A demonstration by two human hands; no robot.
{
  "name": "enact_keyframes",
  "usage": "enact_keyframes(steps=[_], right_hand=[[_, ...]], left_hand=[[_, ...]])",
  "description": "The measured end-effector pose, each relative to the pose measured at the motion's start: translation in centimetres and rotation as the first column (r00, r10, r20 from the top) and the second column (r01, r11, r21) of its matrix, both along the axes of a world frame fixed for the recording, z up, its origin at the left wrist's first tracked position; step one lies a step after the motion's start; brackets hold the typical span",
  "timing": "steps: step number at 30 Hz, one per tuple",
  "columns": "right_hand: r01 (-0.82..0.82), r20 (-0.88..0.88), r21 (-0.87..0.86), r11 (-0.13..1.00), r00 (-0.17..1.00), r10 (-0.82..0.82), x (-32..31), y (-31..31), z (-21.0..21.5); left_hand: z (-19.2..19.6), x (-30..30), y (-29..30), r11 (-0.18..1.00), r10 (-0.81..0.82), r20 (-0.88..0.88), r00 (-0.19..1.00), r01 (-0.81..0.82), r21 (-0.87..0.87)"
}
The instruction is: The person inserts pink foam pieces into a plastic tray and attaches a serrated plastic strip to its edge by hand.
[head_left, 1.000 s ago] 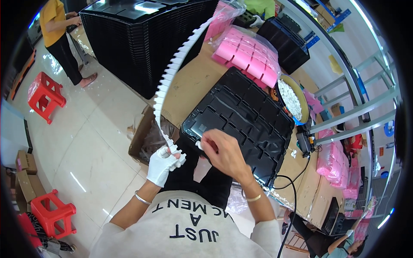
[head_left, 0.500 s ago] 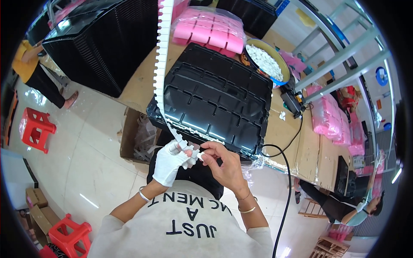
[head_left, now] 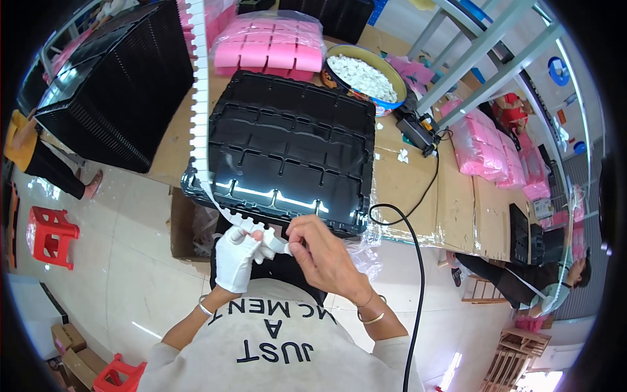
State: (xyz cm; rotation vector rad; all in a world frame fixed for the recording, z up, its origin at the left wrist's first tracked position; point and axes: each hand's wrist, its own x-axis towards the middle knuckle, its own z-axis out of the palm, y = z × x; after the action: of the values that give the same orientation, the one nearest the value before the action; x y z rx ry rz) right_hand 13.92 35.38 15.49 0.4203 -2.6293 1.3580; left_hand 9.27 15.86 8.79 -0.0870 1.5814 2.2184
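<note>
A long white strip with notched edges (head_left: 200,98) hangs down past the left side of a stack of black plastic trays (head_left: 294,147) and curls toward my hands. My left hand (head_left: 235,261), in a white glove with bare fingertips showing, is closed on the strip near its lower end. Bare, my right hand (head_left: 328,258) pinches the strip's end between thumb and fingers; whether a piece there is separate from the strip, I cannot tell. Both hands are just in front of the trays' near edge.
Behind the trays lie pink foam sheets in plastic (head_left: 268,46) and a round tin of white pieces (head_left: 366,78). A black cable (head_left: 418,281) loops down on the right. A cardboard box (head_left: 185,225) stands below the table. Tall black tray stacks (head_left: 117,85) rise at left.
The view has shifted, so the table and trays sit farther left. My right hand has moved slightly away from the left, and a longer white end now shows between them.
</note>
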Motion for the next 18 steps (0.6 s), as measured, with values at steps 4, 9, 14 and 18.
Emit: enact_keyframes(steps=[4, 9, 14, 18], right_hand=[[0.123, -0.066, 0.072, 0.99, 0.991, -0.118, -0.4, 4.9, 2.6], [0.068, 0.001, 0.281, 0.957, 0.997, -0.071, -1.8, 9.9, 3.1], [0.025, 0.014, 0.34, 0.94, 0.999, -0.032, -3.5, 10.3, 1.5], [0.061, -0.047, 0.41, 0.91, 0.998, -0.046, -4.3, 10.0, 0.7]], left_hand=[[-0.5, -0.5, 0.6, 0.998, 0.042, -0.021, 0.999, -0.043, -0.052], [-7.5, -0.1, -0.9, 0.977, 0.05, -0.007, 0.999, -0.05, -0.209], [-9.8, 0.2, -2.0, 0.961, 0.05, 0.068, 0.996, -0.029, -0.275], [-10.2, 0.2, -2.1, 0.948, 0.012, 0.104, 0.995, 0.022, -0.317]])
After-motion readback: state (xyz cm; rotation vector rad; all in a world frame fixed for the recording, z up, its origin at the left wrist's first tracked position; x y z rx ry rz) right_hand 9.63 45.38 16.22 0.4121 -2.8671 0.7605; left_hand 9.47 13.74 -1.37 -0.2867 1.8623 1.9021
